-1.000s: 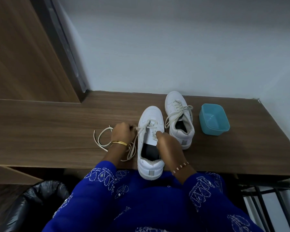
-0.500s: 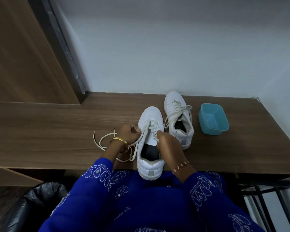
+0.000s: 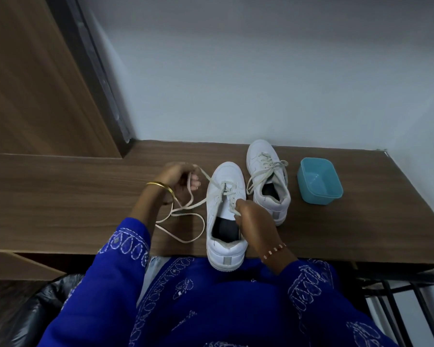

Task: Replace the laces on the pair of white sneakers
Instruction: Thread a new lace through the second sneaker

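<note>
The near sneaker (image 3: 224,214) stands toe-away at the front edge of the table (image 3: 60,201), its heel overhanging the edge toward the person. It is smooth white leather with a thick rubbery sole, a grey tab on the heel and a dark insole showing through the open collar. A flat, cream woven lace (image 3: 188,209) is threaded through its upper eyelets; one end runs out to 10 o'clock, and the slack falls in loose loops on the table at the shoe's 9 o'clock.

The left hand (image 3: 179,177), at 10 o'clock from this shoe, has its fingers curled round the lace, which is drawn fairly taut from the eyelets. A plain gold bangle (image 3: 161,187) circles that wrist. The right hand (image 3: 252,221) lies over the shoe's right side, its fingers pinching the lace at the eyelets by the tongue; a beaded bracelet (image 3: 273,251) sits on that wrist.

The second sneaker (image 3: 267,181), the same make, stands just beside the first at 1 o'clock, laced, its lace ends hanging loose over both sides. At 3 o'clock from it is a small teal plastic tub (image 3: 320,181), squarish with rounded corners.

The table is dark wood-grain laminate, meeting a pale matte wall (image 3: 261,71). Both arms wear blue cloth sleeves (image 3: 120,259) with white stitched patterns. A crinkled black plastic bag (image 3: 28,309) shows at 7 o'clock below the table.
</note>
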The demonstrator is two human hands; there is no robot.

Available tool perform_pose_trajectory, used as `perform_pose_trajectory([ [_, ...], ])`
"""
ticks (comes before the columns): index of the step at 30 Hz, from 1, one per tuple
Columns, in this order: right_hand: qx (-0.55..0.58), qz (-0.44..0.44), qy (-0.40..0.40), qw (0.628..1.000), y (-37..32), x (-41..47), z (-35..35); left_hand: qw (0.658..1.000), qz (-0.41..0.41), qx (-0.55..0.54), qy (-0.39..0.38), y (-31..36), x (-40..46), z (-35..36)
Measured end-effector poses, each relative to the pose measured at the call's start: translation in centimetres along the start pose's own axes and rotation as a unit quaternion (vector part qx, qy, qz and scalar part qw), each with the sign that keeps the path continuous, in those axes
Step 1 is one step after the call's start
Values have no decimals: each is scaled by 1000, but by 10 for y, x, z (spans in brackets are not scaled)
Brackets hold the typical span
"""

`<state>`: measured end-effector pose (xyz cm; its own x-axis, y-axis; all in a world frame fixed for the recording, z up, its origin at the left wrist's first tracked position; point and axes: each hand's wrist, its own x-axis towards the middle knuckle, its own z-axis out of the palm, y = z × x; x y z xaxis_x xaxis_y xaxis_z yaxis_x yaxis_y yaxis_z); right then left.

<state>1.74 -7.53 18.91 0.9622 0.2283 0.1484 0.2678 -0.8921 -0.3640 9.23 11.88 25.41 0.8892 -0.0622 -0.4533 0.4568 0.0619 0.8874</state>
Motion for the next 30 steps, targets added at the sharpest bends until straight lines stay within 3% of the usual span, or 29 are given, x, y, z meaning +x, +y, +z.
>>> perform_pose_trajectory([
  [3,45,68,-32,996,-5,7,-12,998,28,-12,-46,17,-8,-3],
  [7,146,105,30,983,-21,26,-35,992,21,-64,-111,25,-17,5],
  [13,363,99,-81,923,-66,43,-41,958,-38,-244,-145,29,-19,17],
  [18,405,114,-62,905,-71,44,-48,944,-67,-317,-60,29,-15,1],
  [21,449,147,-9,881,-53,48,-71,939,-84,-334,16,20,-6,-17],
  [24,532,180,37,827,-28,51,-93,935,-101,-333,66,4,3,-28],
  [28,662,169,95,724,-11,52,-114,929,-114,-338,97,-14,6,-33],
  [30,683,156,104,706,-12,51,-123,949,-108,-276,105,-20,9,-35],
])
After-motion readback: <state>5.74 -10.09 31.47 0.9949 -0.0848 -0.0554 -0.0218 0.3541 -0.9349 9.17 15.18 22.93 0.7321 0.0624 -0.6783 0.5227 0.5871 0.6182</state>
